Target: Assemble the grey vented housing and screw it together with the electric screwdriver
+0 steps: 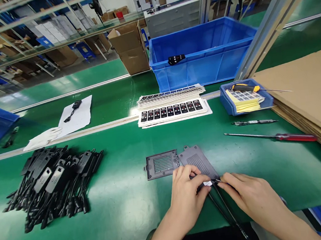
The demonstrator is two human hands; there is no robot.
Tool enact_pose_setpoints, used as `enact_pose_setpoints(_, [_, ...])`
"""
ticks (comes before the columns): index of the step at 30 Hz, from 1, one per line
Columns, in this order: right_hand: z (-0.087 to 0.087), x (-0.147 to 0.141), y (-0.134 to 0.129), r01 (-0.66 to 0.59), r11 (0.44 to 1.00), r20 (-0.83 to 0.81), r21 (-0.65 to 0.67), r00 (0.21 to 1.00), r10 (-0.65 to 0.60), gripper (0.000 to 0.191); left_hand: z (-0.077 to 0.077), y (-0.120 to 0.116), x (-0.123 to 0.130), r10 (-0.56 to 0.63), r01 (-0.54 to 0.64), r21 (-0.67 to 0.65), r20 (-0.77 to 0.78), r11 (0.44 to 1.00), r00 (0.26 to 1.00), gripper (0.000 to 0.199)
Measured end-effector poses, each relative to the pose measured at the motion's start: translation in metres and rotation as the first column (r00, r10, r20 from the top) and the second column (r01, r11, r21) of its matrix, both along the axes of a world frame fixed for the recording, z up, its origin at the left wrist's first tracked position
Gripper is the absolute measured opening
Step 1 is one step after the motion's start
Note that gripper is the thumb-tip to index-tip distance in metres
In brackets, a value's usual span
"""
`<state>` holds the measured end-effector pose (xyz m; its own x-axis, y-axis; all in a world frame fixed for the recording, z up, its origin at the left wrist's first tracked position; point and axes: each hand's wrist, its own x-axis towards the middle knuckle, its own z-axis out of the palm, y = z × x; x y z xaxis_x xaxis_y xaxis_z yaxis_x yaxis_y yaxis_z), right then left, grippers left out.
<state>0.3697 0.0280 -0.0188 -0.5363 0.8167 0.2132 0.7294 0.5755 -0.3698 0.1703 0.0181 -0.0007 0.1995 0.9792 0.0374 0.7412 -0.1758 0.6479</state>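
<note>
Far to the left of the fingers lay a pile of black cabled parts (52,183) on the green table (124,208), and beyond it a white glove (43,138) and a sheet of paper (78,113) with a small black part on it. Just left of the left fingertips sat a dark grille plate (161,164), close beside the black cover (197,161) that both hands worked on. The left hand (185,195) rested on the near end of that cover, its thumb and forefinger pinched shut on a small white tag (207,183). The right hand (253,194) met it from the other side, its fingertips closed on the same tag, so the tag sat between the two sets of fingers. Black cables (227,214) ran from under the fingers toward the table's near edge. Beyond the fingers stood stacks of label sheets (172,105) and a big blue bin (202,54). To the right of the fingers lay a small blue tray (227,103) of yellowish sheets, a pen (254,122), a red-handled screwdriver (294,136) and flat cardboard (309,93)
</note>
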Motion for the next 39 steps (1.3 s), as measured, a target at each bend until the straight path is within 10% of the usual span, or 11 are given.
enact_pose_setpoints(14, [0.003,0.028,0.019,0.164,0.982,-0.073,0.098,0.985,-0.157,0.026,0.005,0.004,-0.001,-0.023,0.022,-0.035,-0.023,0.999,0.999,0.023])
enact_pose_setpoints(27, [-0.008,-0.026,-0.008,0.046,0.999,-0.312,0.001,0.949,-0.044,0.024,-0.008,-0.004,-0.004,-0.038,0.053,0.267,-0.062,0.962,0.997,0.010])
enact_pose_setpoints(39, [-0.002,-0.032,0.000,0.160,0.977,-0.202,-0.139,0.962,-0.186,0.024,0.004,-0.004,-0.032,-0.020,0.026,0.193,-0.033,0.981,0.999,0.029])
